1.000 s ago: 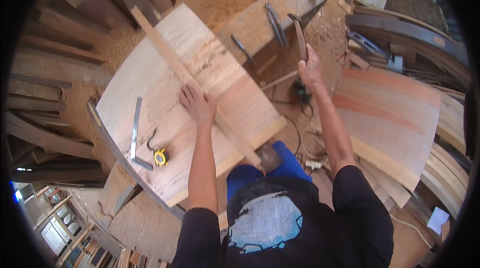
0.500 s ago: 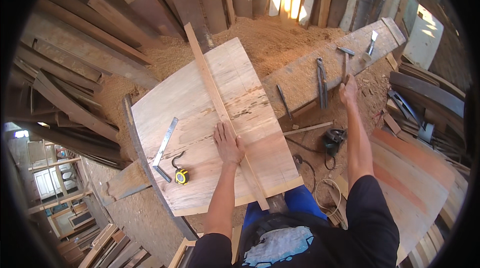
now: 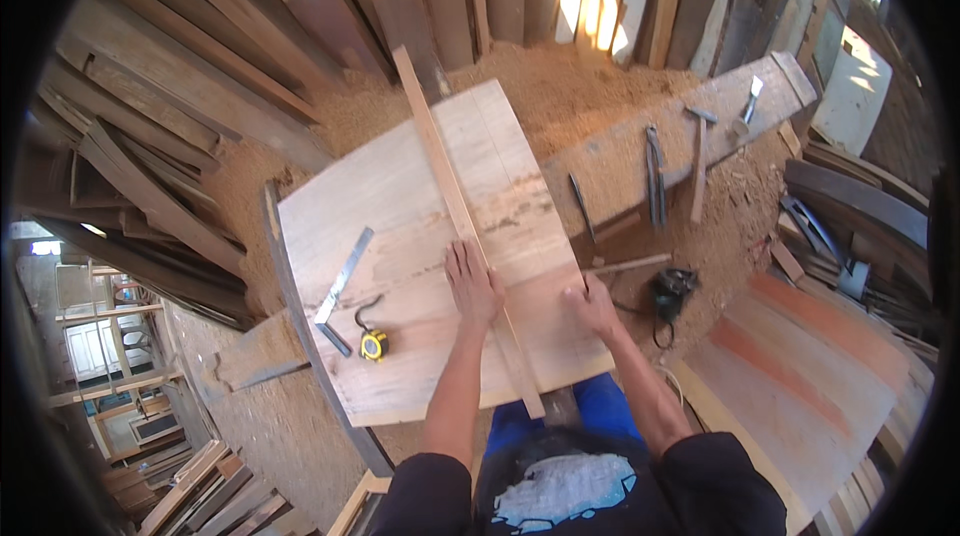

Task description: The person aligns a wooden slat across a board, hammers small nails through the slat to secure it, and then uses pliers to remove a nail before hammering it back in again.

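Note:
My left hand lies flat with its fingers stretched out, pressing on the panel beside a long narrow wooden strip. The strip runs lengthwise over a broad pale wooden panel with one curved side. At the panel's right edge is my right hand, its fingers curled closed; whatever they may hold is hidden. Left of the strip, a yellow and black tape measure and a try square rest on the panel. A hammer lies on the plank bench, its handle overhanging the near edge.
On the sawdust-strewn plank bench lie pincers, a slim dark tool and a pale-bladed tool. A dark power tool sits on the ground. Boards lean behind; a reddish-striped panel lies at right.
My right hand has let go of the hammer handle and come back left to the panel's edge, now curled. My left hand stays flat on the panel. The whole view has shifted slightly.

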`<state>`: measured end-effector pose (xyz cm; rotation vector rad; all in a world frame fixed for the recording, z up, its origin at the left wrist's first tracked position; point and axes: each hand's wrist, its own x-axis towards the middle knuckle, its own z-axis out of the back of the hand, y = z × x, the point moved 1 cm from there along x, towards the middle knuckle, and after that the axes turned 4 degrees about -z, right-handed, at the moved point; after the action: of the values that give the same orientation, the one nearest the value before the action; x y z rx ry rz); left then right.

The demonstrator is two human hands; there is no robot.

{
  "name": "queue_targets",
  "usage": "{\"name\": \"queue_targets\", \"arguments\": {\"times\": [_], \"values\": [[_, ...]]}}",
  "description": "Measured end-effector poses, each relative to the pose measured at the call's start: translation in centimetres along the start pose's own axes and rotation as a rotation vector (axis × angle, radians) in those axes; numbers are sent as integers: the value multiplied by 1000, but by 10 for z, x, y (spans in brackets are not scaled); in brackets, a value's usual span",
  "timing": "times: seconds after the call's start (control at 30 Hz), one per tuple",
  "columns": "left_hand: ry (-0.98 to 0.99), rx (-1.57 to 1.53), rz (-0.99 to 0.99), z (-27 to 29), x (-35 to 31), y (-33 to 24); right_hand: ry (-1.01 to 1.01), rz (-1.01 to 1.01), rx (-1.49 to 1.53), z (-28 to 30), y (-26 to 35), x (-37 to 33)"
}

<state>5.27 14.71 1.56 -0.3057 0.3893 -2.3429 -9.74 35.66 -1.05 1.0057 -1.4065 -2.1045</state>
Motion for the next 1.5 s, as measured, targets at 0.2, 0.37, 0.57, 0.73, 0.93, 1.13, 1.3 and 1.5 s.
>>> {"name": "queue_targets", "arguments": {"times": [0.2, 0.37, 0.57, 0.73, 0.93, 1.13, 1.3, 1.5], "values": [[1, 11, 10, -13, 4, 17, 48, -97, -150, 2, 9, 20], [-44, 2, -28, -10, 15, 6, 95, -235, -35, 12, 33, 21], [13, -14, -83, -4, -1, 54, 64, -208, -196, -2, 40, -3], [177, -209, -200, 27, -82, 59, -45, -272, -435, 18, 28, -45], [13, -81, 78, 125, -168, 94, -260, -192, -819, 14, 57, -83], [218, 23, 277, 173, -144, 192, -306, -132, -840, -18, 76, -140], [286, 38, 227, 165, -137, 215, -200, -242, -808, -32, 53, -175], [47, 201, 334, 203, -164, 220, -264, -315, -687, -3, 7, -207]]}}
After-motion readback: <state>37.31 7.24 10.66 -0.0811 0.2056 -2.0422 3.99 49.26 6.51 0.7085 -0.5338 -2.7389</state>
